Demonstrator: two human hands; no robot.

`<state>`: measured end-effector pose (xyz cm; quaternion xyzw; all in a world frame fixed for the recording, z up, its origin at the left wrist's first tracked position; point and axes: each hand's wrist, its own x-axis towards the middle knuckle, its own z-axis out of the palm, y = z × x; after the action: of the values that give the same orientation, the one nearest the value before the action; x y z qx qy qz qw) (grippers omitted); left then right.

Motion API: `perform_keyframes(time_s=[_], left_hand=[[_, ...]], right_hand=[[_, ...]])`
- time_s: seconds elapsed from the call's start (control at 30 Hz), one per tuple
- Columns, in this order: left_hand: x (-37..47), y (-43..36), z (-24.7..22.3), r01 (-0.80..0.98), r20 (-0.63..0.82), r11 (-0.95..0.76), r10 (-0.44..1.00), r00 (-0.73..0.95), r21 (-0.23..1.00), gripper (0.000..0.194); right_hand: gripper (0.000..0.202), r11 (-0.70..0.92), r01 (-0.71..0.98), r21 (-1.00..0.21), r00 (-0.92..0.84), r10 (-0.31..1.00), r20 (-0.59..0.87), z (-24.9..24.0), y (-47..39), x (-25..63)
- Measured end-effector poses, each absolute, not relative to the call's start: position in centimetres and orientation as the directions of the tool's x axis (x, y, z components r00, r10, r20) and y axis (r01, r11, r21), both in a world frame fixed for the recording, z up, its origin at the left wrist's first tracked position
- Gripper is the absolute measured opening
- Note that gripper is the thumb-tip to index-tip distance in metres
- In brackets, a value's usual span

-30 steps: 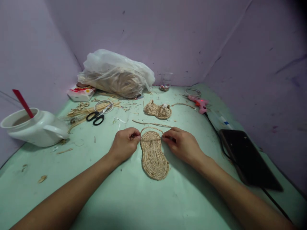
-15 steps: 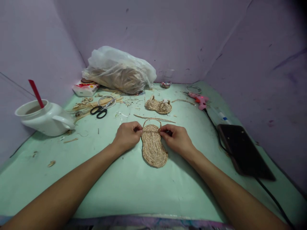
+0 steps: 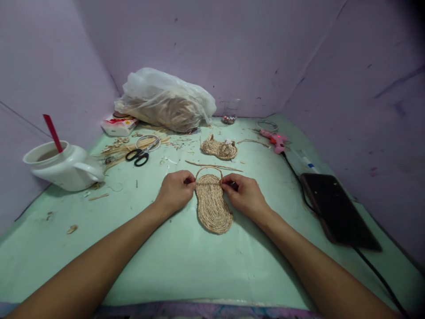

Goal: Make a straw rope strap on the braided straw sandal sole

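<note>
A woven straw sole (image 3: pixel 214 208), narrower at its middle, lies on the pale green table. A thin braided cord (image 3: pixel 209 167) arches over its far end. My left hand (image 3: pixel 175 189) pinches the cord's left end at the sole's left edge. On the opposite edge, my right hand (image 3: pixel 244 191) has its fingers closed on the cord's right end. Just beyond lies a loose straw cord (image 3: pixel 214 165), and behind that a finished-looking woven piece (image 3: pixel 219 147) with a white decoration.
Scissors (image 3: pixel 141 155) lie by straw scraps at left, near a white pot (image 3: pixel 69 170) with a red stick. A plastic bag (image 3: pixel 166 102) and beads cup (image 3: pixel 229 116) stand behind. At right are a pink glue gun (image 3: pixel 275 139), a black phone (image 3: pixel 338 210) and cables.
The cord's arch has shifted slightly left and lower over the sole's far end. Both hands keep their pinch, and the camera view has moved a little.
</note>
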<state>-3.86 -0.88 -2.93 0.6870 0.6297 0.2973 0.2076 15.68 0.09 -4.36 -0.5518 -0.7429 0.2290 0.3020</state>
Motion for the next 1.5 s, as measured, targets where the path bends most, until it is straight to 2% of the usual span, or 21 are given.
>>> perform_keyframes(time_s=[0.57,0.97,1.5], left_hand=[[-3.74,-0.8,-3.18,0.776,0.143,-0.131,0.988,0.054,0.617,0.01],[-3.73,-0.87,-3.07,0.78,0.151,-0.14,0.987,0.059,0.61,0.01],[-3.99,-0.8,-3.11,0.769,0.156,-0.175,0.983,0.098,0.615,0.012]], right_hand=[[0.013,0.303,0.669,-0.679,-0.23,0.953,0.199,-4.5,0.16,15.82],[0.012,0.305,0.691,-0.656,-0.237,0.952,0.193,-4.14,-0.01,15.84],[0.015,0.309,0.661,-0.684,-0.243,0.95,0.195,-4.4,0.09,15.87]])
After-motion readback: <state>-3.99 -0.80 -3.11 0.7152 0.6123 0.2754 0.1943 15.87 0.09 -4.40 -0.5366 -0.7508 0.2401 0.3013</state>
